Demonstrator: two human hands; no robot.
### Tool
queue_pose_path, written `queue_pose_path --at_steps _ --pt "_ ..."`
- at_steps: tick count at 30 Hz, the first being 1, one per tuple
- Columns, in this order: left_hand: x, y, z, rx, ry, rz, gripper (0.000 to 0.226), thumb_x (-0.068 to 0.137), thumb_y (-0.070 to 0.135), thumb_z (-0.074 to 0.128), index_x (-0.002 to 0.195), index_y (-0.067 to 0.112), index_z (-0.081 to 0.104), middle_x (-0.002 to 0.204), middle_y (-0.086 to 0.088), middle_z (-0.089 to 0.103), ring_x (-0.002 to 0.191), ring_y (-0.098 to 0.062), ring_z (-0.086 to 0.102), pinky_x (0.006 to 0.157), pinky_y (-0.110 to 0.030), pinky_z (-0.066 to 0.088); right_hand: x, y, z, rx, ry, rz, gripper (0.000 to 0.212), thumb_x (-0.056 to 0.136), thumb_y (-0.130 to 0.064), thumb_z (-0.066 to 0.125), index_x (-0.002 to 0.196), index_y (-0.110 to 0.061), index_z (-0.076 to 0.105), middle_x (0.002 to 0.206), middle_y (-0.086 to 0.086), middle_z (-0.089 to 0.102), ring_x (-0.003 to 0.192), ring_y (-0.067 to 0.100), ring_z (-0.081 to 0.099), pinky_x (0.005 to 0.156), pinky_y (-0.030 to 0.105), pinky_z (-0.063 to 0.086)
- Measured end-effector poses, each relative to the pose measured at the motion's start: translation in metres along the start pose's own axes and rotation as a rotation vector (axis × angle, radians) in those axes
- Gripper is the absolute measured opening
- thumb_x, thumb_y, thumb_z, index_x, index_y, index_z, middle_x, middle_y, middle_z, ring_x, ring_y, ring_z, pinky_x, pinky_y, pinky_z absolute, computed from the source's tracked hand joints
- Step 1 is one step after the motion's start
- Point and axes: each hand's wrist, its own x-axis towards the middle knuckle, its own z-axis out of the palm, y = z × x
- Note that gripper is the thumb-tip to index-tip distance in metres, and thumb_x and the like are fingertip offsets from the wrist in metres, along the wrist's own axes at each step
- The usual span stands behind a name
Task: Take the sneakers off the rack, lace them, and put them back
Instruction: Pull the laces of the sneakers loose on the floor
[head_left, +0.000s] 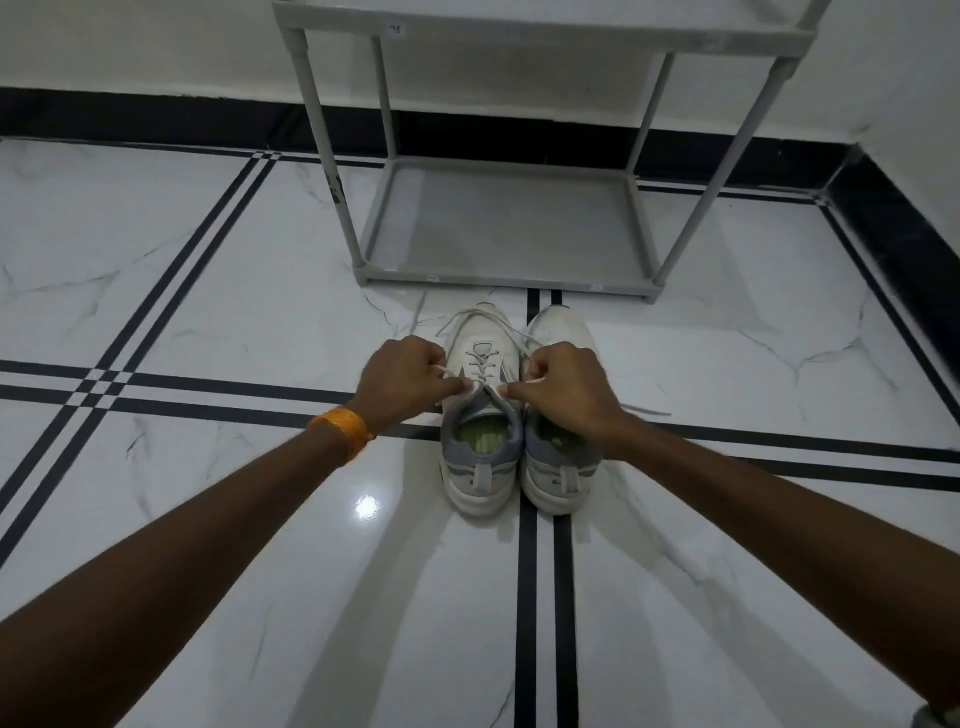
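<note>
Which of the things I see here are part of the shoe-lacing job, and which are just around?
Part of the job:
- left sneaker, being laced
- right sneaker
- white lace
- grey rack
- left hand and right hand, both pinching the lace

Just around:
- orange wristband
- marble floor
- black skirting

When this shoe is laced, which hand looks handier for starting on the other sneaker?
Probably the right hand. It sits directly over the right white-and-grey sneaker, whose loose white lace trails on the marble floor beside that wrist. The left hand is pinching the left sneaker, on its far side.
</note>
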Motion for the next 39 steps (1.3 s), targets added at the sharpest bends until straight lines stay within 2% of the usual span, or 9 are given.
queue_pose_path --at_steps 5,10,15,18,25,31,34,36,39 --pt "-0.001 0.012 -0.063 0.03 0.181 0.2 0.049 0.086 0.043 0.066 0.055 0.006 0.059 0.054 -0.014 0.055 0.051 -0.02 0.049 0.06 -0.033 0.045 -0.001 -0.022 -0.061 -0.16 -0.145 -0.026 0.041 0.081 -0.039 0.073 0.057 -0.009 0.06 0.051 0.002 0.052 0.047 0.015 0.045 0.048 0.025 0.035" --pt "-0.019 0.049 -0.073 -0.175 0.045 0.408 0.033 0.092 0.034 0.063 0.071 0.008 0.062 0.083 -0.009 0.062 0.077 -0.019 0.06 0.071 -0.028 0.049 0.002 -0.061 -0.118 0.252 -0.149 -0.089 0.026 0.087 -0.031 0.068 0.081 -0.006 0.069 0.073 0.0 0.064 0.068 0.012 0.054 0.062 0.027 0.041" --pt "-0.014 0.075 -0.06 0.389 -0.011 0.8 0.031 0.093 0.04 0.059 0.076 0.014 0.062 0.119 -0.002 0.062 0.071 -0.018 0.061 0.06 -0.03 0.046 0.009 -0.079 -0.131 0.141 -0.109 -0.265 0.042 0.088 -0.04 0.065 0.079 0.001 0.068 0.082 0.006 0.072 0.088 0.024 0.068 0.092 0.047 0.052" --pt "-0.002 0.087 -0.064 0.635 0.102 0.845 0.028 0.096 0.034 0.054 0.093 0.01 0.067 0.107 -0.006 0.066 0.067 -0.019 0.059 0.057 -0.03 0.046 0.01 -0.085 -0.129 0.078 -0.109 -0.345 0.038 0.089 -0.035 0.063 0.066 -0.005 0.062 0.072 0.008 0.07 0.085 0.039 0.067 0.089 0.055 0.052" --pt "-0.006 0.095 -0.069 0.66 0.086 1.081 0.024 0.09 0.031 0.065 0.093 0.007 0.068 0.115 -0.011 0.063 0.059 -0.018 0.059 0.053 -0.03 0.052 0.014 -0.074 -0.13 0.15 0.025 -0.368 0.044 0.093 -0.037 0.059 0.071 0.001 0.062 0.076 0.013 0.071 0.072 0.01 0.069 0.079 0.042 0.054" --pt "0.015 0.103 -0.076 0.755 0.119 0.711 0.032 0.098 0.038 0.048 0.09 0.011 0.063 0.073 -0.005 0.058 0.06 -0.023 0.054 0.058 -0.032 0.046 0.014 -0.082 -0.124 0.174 0.086 -0.387 0.037 0.094 -0.034 0.059 0.073 -0.005 0.065 0.077 0.008 0.071 0.071 0.009 0.066 0.068 0.029 0.049" --pt "0.016 0.106 -0.079 0.198 -0.097 0.401 0.037 0.096 0.037 0.053 0.068 0.013 0.054 0.058 0.001 0.046 0.052 -0.017 0.047 0.051 -0.026 0.037 0.018 -0.067 -0.123 0.051 0.165 -0.334 0.011 0.086 -0.02 0.066 0.091 -0.01 0.068 0.085 -0.001 0.063 0.072 0.008 0.055 0.067 0.028 0.042" --pt "0.013 0.109 -0.081 -0.252 -0.273 0.171 0.034 0.097 0.032 0.051 0.07 0.013 0.054 0.059 0.001 0.046 0.049 -0.012 0.039 0.047 -0.022 0.031 0.014 -0.059 -0.119 -0.027 0.05 -0.296 0.029 0.075 -0.011 0.072 0.103 -0.019 0.068 0.096 -0.001 0.062 0.079 0.009 0.055 0.07 0.026 0.045" --pt "0.011 0.106 -0.087 -0.5 -0.354 0.047 0.032 0.099 0.029 0.043 0.076 0.015 0.059 0.059 0.004 0.049 0.051 -0.011 0.04 0.048 -0.022 0.03 0.005 -0.061 -0.107 0.107 -0.081 -0.325 0.019 0.07 -0.018 0.082 0.086 -0.02 0.072 0.07 -0.004 0.06 0.059 0.009 0.052 0.058 0.03 0.044"
